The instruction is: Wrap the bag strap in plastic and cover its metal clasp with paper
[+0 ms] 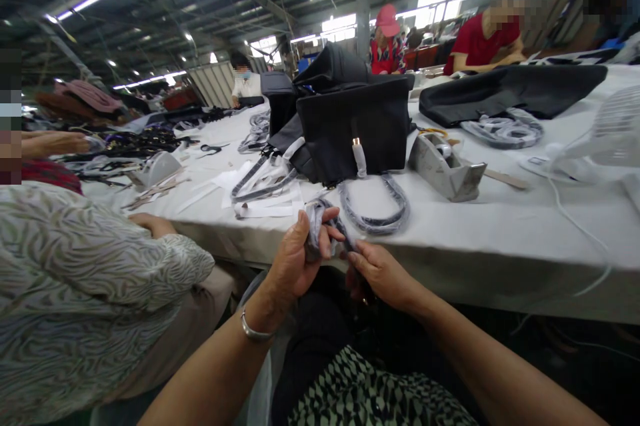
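My left hand (303, 249) is closed around a dark strap (316, 223) bundled in clear plastic film, just off the table's front edge. Beside it, my right hand (373, 266) pinches another stretch of the same dark strap, its fingertips partly hidden. Behind the hands a black leather bag (360, 123) stands on the table, a white wrap around its clasp. A film-wrapped handle (383, 223) loops out in front of the bag. Another wrapped strap (245, 186) lies to its left on white paper.
A grey tape dispenser (447, 169) stands right of the bag. Farther right are a flat black bag piece (515, 96), coiled wrapped straps (503, 129) and a white fan (617, 126) with its cord. A co-worker in a patterned shirt (95, 299) sits close at my left.
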Demonstrator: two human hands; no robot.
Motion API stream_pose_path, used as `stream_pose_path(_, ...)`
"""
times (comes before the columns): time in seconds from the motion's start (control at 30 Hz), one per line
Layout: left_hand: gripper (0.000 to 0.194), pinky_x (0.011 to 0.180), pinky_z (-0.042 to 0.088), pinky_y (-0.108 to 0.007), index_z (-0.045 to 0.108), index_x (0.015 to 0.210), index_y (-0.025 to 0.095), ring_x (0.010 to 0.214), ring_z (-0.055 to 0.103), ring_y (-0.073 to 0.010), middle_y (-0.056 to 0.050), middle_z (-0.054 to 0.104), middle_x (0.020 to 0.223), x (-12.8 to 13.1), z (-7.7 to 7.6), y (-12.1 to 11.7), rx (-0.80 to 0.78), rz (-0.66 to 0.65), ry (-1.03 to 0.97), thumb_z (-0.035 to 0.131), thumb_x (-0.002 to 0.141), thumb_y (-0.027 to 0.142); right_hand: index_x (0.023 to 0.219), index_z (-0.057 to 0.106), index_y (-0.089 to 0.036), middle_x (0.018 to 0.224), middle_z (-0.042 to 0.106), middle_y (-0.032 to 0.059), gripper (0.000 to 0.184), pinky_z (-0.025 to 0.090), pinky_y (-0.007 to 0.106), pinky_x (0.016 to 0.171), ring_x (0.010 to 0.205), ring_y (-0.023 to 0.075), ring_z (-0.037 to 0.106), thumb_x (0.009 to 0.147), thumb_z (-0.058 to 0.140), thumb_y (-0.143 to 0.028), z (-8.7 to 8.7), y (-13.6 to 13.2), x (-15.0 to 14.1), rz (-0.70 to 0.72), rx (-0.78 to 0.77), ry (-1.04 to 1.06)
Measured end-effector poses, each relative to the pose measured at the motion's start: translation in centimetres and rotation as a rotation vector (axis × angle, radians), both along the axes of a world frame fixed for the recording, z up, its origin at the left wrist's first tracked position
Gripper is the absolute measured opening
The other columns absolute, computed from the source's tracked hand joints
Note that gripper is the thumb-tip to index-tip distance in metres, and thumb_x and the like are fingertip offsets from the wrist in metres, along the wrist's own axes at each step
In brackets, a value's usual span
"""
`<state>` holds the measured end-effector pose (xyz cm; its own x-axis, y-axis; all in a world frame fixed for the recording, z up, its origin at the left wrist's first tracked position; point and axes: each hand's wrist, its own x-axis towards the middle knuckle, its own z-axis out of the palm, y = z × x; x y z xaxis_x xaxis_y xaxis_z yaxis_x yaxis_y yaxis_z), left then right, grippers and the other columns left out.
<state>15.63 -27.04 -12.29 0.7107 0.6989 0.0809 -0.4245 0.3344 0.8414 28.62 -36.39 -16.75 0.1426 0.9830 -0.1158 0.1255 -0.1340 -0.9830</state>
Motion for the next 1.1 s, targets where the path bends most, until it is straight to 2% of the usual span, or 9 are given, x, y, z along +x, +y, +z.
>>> stream_pose_path(0.13,0.058,0.082,0.050,-0.029,0.065,0.113,0.007,0.086,0.065,-0.0198,0.000,0.053,0.051,0.6,-0.2,0.0,-0.048,-0.009,-0.030,0.048,0.091,0.058,0.089,0.049,-0.019,0.061,0.062,-0.0016,0.029,0.043,0.023,0.043,0.047,0.0151,0.061,0.087,0.050,-0.048,-0.3,-0.1,-1.3,0.039,0.007,0.169)
stream_pose_path(0.3,0.061,0.076,0.051,-0.030,0.065,0.112,0.009,0.075,0.064,-0.0199,-0.002,0.057,0.052,1.4,-1.3,-0.1,0.114,0.022,0.054,0.053,0.086,0.063,0.093,0.049,-0.019,0.060,0.064,-0.0007,0.042,0.049,0.027,0.046,0.048,0.0173,0.063,0.080,0.059,-0.058,-0.3,-0.4,-2.3,0.057,-0.096,0.509)
stream_pose_path(0.47,0.064,0.079,0.049,-0.034,0.067,0.108,0.009,0.072,0.064,-0.0214,-0.004,0.061,0.056,1.5,-2.3,-0.2,0.321,-0.019,0.105,0.061,0.078,0.066,0.088,0.052,-0.016,0.064,0.068,0.0043,0.031,0.047,0.023,0.045,0.049,0.0170,0.065,0.086,0.057,-0.047,0.1,-1.1,-2.2,0.086,-0.170,0.673)
stream_pose_path(0.6,0.063,0.079,0.048,-0.032,0.064,0.115,0.011,0.070,0.065,-0.0194,-0.005,0.066,0.062,1.2,-3.4,0.3,0.361,-0.058,0.141,0.060,0.081,0.063,0.090,0.054,-0.015,0.069,0.071,0.0084,0.021,0.051,0.023,0.048,0.053,0.0170,0.067,0.092,0.050,-0.035,0.5,-1.4,-2.2,0.098,-0.266,0.779)
stream_pose_path(0.67,0.061,0.074,0.048,-0.029,0.061,0.118,0.012,0.066,0.064,-0.0167,-0.006,0.068,0.069,0.9,-4.1,0.7,0.372,-0.072,0.195,0.055,0.084,0.063,0.090,0.054,-0.014,0.073,0.072,0.0105,0.020,0.052,0.024,0.048,0.054,0.0175,0.068,0.093,0.046,-0.032,0.4,-1.4,-2.3,0.101,-0.304,0.804)
stream_pose_path(0.73,0.061,0.062,0.046,-0.025,0.056,0.124,0.014,0.053,0.057,-0.0116,-0.006,0.070,0.077,0.7,-4.9,1.0,0.412,-0.109,0.291,0.050,0.087,0.062,0.090,0.054,-0.014,0.074,0.072,0.0113,0.020,0.053,0.026,0.048,0.053,0.0179,0.068,0.095,0.043,-0.030,0.2,-1.3,-2.4,0.086,-0.329,0.831)
stream_pose_path(0.83,0.059,0.051,0.041,-0.023,0.053,0.126,0.014,0.042,0.045,-0.0076,-0.005,0.068,0.079,0.2,-5.7,1.1,0.558,-0.173,0.442,0.045,0.090,0.061,0.086,0.054,-0.013,0.068,0.071,0.0095,0.025,0.052,0.025,0.046,0.049,0.0172,0.066,0.097,0.037,-0.028,-0.4,-1.3,-2.5,0.036,-0.375,0.905)
stream_pose_path(0.97,0.054,0.063,0.045,-0.026,0.060,0.104,0.012,0.063,0.055,-0.0146,-0.005,0.063,0.076,-0.5,-7.1,0.9,0.772,-0.206,0.562,0.037,0.093,0.059,0.083,0.055,-0.013,0.061,0.069,0.0075,0.031,0.049,0.023,0.041,0.044,0.0161,0.064,0.098,0.032,-0.029,-1.5,-1.6,-2.7,0.001,-0.494,0.971)
stream_pose_path(1.1,0.056,0.075,0.045,-0.030,0.057,0.101,0.012,0.076,0.054,-0.0169,-0.004,0.058,0.081,-1.3,-9.0,0.4,0.817,-0.227,0.641,0.031,0.094,0.061,0.081,0.057,-0.013,0.056,0.066,0.0048,0.035,0.045,0.021,0.036,0.040,0.0154,0.061,0.098,0.032,-0.032,-2.9,-2.2,-2.6,-0.035,-0.645,1.010)
